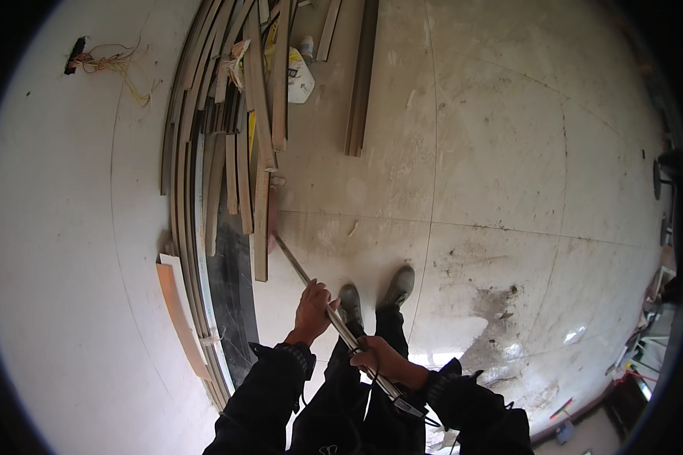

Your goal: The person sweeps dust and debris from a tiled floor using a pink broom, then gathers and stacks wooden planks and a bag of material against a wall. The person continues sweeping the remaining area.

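Observation:
My left hand (312,311) is closed around a long metal pole (293,259), which slants from upper left to lower right across my legs. Lower down, my right hand (388,364) grips the same pole near its upper end. The far end of the pole meets a pinkish head (272,220), perhaps of a broom, on the floor against the stacked boards (260,227). That head is partly hidden by a board. By my right wrist a dark cord and a small label-bearing piece (410,406) hang at the pole's upper end.
Long strips (190,227) lie piled along the left wall (62,227), over a black sheet (233,296). Wires (111,60) stick out of a wall opening. A white-and-yellow bag (300,79) and a channel-shaped strip (361,85) lie ahead. My shoes (399,286) stand on the stained floor (489,170).

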Demonstrator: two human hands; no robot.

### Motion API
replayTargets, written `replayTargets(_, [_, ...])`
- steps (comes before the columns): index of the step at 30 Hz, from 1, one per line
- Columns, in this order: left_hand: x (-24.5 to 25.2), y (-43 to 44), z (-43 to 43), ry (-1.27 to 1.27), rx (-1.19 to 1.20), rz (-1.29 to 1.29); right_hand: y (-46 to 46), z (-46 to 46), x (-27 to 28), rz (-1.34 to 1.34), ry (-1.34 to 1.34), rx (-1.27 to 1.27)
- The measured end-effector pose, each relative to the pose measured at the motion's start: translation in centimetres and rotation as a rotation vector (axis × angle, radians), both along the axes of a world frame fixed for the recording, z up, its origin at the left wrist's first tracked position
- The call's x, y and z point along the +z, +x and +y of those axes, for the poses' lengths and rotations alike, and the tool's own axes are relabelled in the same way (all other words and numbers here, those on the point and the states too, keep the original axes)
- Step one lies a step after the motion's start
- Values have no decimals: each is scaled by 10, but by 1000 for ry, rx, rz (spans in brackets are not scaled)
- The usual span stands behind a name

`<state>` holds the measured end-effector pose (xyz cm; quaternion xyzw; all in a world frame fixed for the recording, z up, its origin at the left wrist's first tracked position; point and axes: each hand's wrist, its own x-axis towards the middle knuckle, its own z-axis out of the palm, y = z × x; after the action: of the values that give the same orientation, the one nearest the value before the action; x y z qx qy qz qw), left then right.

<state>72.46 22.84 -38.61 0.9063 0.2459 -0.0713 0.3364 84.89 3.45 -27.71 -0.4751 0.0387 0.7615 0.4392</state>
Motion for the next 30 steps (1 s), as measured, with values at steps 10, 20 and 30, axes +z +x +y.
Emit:
replayTargets(10, [64,62,-111,-393,-195,-272,2,-84,133,-224,-451,49])
replayTargets(20, [130,46,-81,-490,-262,-171,-9,-60,225,-259,-555,-341])
replayTargets(30, [121,-30,41,-294,1,226,72,4,214,-458,-322,-556])
